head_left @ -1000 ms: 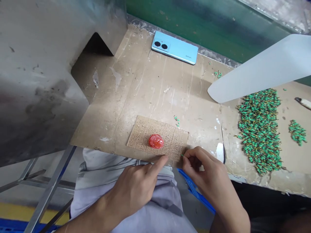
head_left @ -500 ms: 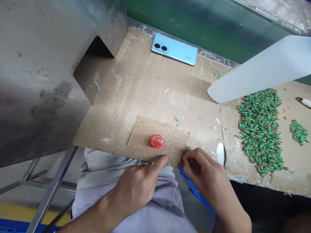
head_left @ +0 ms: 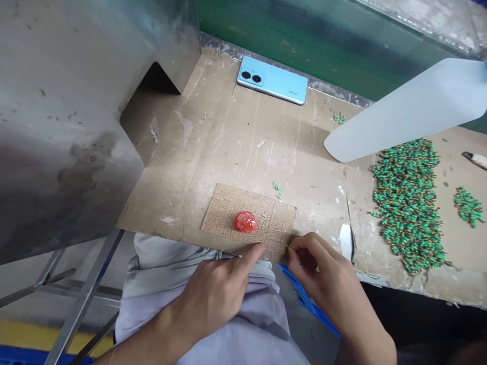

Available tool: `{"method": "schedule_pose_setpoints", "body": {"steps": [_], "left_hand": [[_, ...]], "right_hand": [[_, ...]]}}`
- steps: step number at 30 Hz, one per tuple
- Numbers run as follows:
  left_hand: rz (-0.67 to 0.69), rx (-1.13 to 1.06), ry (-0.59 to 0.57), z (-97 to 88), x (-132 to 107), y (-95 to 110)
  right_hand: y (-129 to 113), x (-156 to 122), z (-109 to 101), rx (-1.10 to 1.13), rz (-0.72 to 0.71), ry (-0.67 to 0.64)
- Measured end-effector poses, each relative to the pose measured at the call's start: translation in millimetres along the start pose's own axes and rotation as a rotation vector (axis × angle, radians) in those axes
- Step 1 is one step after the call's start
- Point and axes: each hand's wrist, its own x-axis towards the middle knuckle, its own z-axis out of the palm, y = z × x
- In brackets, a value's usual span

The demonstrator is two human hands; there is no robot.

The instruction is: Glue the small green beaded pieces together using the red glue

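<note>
My right hand is closed in a pinch at the right corner of a small cardboard piece. A tiny green part pokes out from between its thumb and index fingertip. My left hand has its index finger stretched out, the tip at the cardboard's front edge. Its other fingers curl below, and its thumb is hidden. A glossy red oval lump sits on the cardboard, which is dotted with small marks. Just behind it lie several tiny green parts.
A large pile of green parts and a smaller heap lie at right. A white translucent, bottle-like object slants over the bench. A light-blue phone rests at the back. A metal housing borders the left side.
Both hands stay almost in place, the right one still pinching the green part. The view has shifted slightly; the red lump and cardboard are otherwise unchanged.
</note>
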Motion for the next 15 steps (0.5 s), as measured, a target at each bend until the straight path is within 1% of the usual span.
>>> {"method": "schedule_pose_setpoints", "body": {"steps": [6, 11, 15], "left_hand": [[0.008, -0.001, 0.011, 0.5, 0.8, -1.3], [0.009, -0.005, 0.010, 0.7, 0.5, -0.9], [-0.006, -0.029, -0.002, 1.0, 0.6, -0.4]], "right_hand": [[1.0, 3.8, -0.7, 0.009, -0.012, 0.054], [3.0, 7.0, 5.6, -0.026, -0.013, 0.054], [5.3, 6.0, 3.2, -0.016, -0.018, 0.049]]}}
